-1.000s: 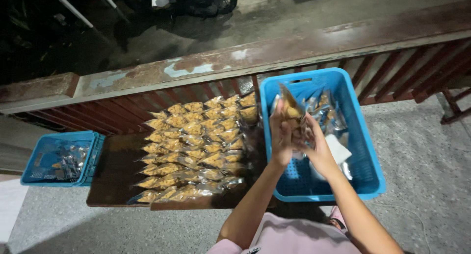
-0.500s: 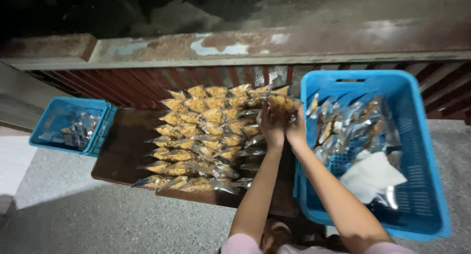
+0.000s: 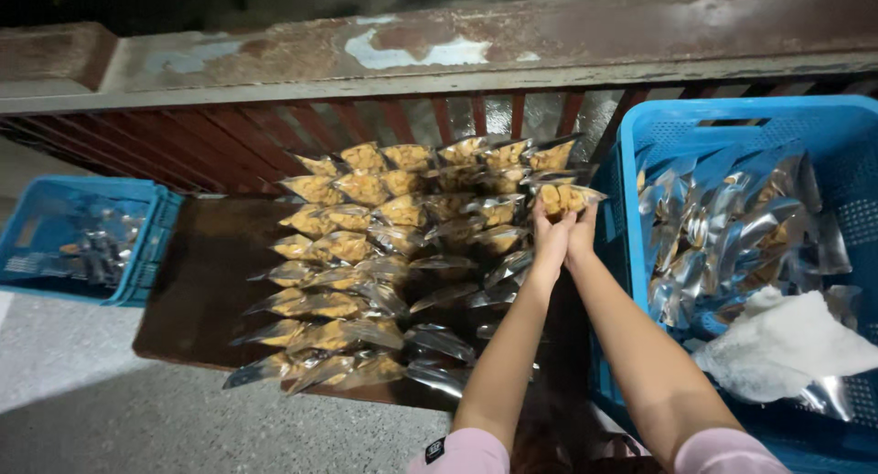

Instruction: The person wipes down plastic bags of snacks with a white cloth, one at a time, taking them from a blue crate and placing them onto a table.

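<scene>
Sitting at the far left, a small blue crate [image 3: 82,241] is holding a few shiny packets, too dim to make out further. Just right of it, a dark brown table [image 3: 197,282] is carrying rows of clear packets [image 3: 366,263] filled with yellow-orange snack pieces, lying overlapped in lines that are running from the near edge up toward the railing.

At the right end of the upper rows, the left hand [image 3: 551,238] and the right hand [image 3: 582,236] are pressing together, side by side, both grasping one snack packet [image 3: 562,198] from below. That packet is hanging just above the table's right edge, beside the topmost packets and close to the wall of the next crate.

Standing at the far right, a large blue crate [image 3: 640,131] is touching or nearly touching the table. Inside it, silvery packets [image 3: 732,227] are lying in a loose heap, and a crumpled white cloth or paper [image 3: 791,346] is resting on them toward the near corner.

Running behind everything, a dark red slatted railing [image 3: 274,131] is topped by a worn ledge [image 3: 439,53] with peeling paint. Grey concrete floor [image 3: 137,410] is showing below the table.
</scene>
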